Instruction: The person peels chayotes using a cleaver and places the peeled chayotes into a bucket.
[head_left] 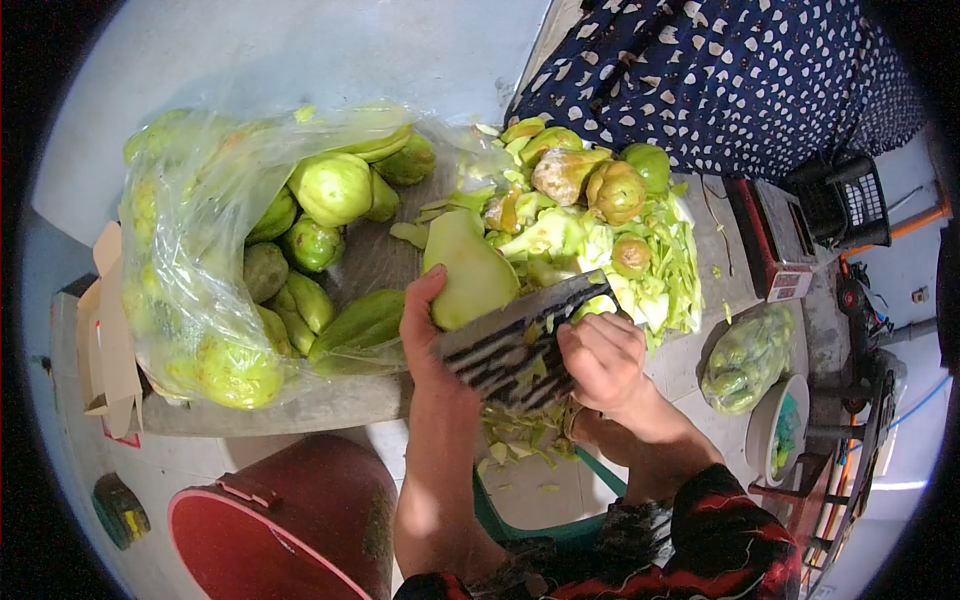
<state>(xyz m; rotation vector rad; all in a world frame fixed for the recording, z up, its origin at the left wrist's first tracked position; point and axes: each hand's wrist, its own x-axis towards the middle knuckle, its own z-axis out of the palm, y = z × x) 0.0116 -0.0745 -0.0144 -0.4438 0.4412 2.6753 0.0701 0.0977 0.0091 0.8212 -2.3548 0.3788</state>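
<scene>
My left hand (pixel 428 320) is wrapped round the lower side of a pale, peeled chayote (pixel 465 265), thumb along its edge. My right hand (pixel 603 362) is closed at the right end of a wide-bladed knife (pixel 520 350); its handle is hidden in my fingers. Dark stripes and bits of peel show on the blade, which lies close against the chayote's lower right side. Just beyond is a heap of green peelings (pixel 665 270) with several brownish chayotes (pixel 615 190) on top. Left of my hands, an open clear plastic bag (pixel 190 270) holds whole green chayotes (pixel 330 188).
A red bucket (pixel 290 520) stands below the table edge at left, near a cardboard box (pixel 105 340). At right are a red scale (pixel 770 240), a black basket (pixel 850 205), a filled plastic bag (pixel 748 360) and a white bucket (pixel 765 430). Patterned dark cloth (pixel 700 80) hangs behind.
</scene>
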